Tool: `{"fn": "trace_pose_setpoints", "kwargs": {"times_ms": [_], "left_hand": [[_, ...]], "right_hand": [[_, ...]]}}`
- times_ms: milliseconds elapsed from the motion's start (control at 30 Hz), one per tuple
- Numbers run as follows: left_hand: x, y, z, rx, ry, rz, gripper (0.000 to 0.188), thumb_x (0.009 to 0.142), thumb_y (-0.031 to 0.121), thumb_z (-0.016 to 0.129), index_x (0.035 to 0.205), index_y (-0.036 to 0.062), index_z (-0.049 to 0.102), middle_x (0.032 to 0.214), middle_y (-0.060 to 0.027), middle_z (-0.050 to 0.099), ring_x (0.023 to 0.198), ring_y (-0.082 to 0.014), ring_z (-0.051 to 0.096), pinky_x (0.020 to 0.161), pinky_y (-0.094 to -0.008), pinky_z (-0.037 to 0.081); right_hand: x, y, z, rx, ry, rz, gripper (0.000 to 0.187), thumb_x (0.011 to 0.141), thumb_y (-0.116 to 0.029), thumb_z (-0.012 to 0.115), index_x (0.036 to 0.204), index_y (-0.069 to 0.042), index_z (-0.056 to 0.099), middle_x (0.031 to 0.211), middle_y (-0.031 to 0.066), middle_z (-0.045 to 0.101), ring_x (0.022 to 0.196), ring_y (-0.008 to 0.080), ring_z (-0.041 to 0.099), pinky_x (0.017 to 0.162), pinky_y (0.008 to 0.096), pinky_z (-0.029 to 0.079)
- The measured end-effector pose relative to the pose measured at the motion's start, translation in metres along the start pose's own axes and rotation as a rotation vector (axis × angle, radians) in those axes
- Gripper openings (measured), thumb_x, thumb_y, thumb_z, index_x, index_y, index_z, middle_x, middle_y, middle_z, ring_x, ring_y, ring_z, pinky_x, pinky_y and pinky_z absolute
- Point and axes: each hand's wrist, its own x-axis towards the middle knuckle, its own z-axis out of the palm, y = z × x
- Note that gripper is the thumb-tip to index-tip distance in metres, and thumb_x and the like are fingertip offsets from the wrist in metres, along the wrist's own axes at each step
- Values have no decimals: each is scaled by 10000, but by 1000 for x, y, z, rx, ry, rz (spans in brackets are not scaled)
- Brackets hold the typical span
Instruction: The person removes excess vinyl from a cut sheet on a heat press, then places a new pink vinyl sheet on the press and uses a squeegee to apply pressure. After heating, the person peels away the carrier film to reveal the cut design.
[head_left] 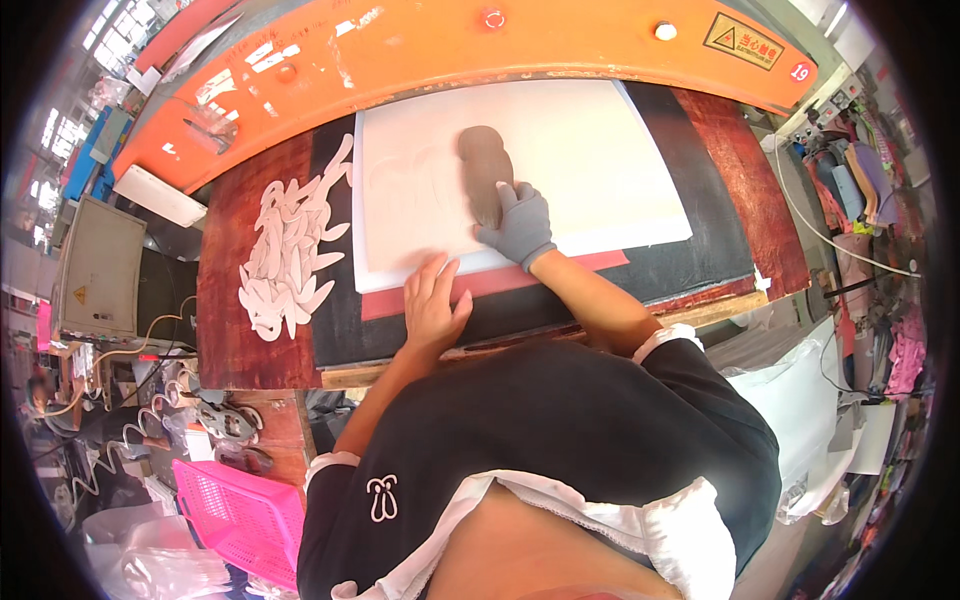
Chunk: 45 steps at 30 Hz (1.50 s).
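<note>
A brown, long, sole-shaped block with rounded lobes stands out on a pale sheet; its near end is smeared by motion. My right hand, in a grey glove, grips that near end, thumb on the left and fingers along the right side. Bare and with fingers spread, my left hand rests at the sheet's near edge, over a strip of red material that shows from under it. Left of the sheet lies a heap of pale, slim cut pieces.
An orange machine beam with buttons spans the far side of the work surface. Dark red board borders the black bed. A grey cabinet and a pink basket stand at left, stacked materials at right.
</note>
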Motion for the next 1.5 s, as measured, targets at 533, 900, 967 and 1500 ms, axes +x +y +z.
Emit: {"fn": "trace_pose_setpoints", "kwargs": {"times_ms": [533, 900, 967, 1500], "left_hand": [[-21, -7, 30, 127, -78, 72, 489, 722, 158, 605, 1200, 75, 540, 1315, -76, 473, 1245, -281, 389, 1031, -531, 242], [-12, -9, 36, 112, -28, 68, 474, 703, 106, 584, 1173, 57, 548, 1289, -91, 488, 1225, -304, 403, 1022, -540, 243], [-13, -10, 37, 97, -37, 66, 479, 703, 100, 584, 1178, 56, 542, 1291, -94, 485, 1226, -314, 401, 1026, -540, 232], [28, -29, 53, 148, -77, 82, 504, 721, 137, 576, 1215, 56, 511, 1323, -92, 446, 1259, -305, 356, 1047, -539, 201]], "right_hand": [[-8, 42, -27, 1068, 178, 506, 402, 791, -272, 638, 1084, -4, 574, 955, 64, 561, 895, 151, 507, 796, 286, 420], [-14, 77, -50, 215, 193, 1, 530, 680, -301, 728, 1104, -47, 537, 1045, 169, 517, 933, 319, 516, 793, 396, 456], [-24, 79, -44, 67, 147, -36, 587, 600, -319, 772, 1086, -80, 542, 1050, 187, 493, 920, 378, 503, 761, 450, 460], [14, 92, -32, 66, 118, -63, 594, 599, -391, 769, 1058, -75, 562, 964, 192, 523, 861, 374, 544, 733, 442, 469]]}}
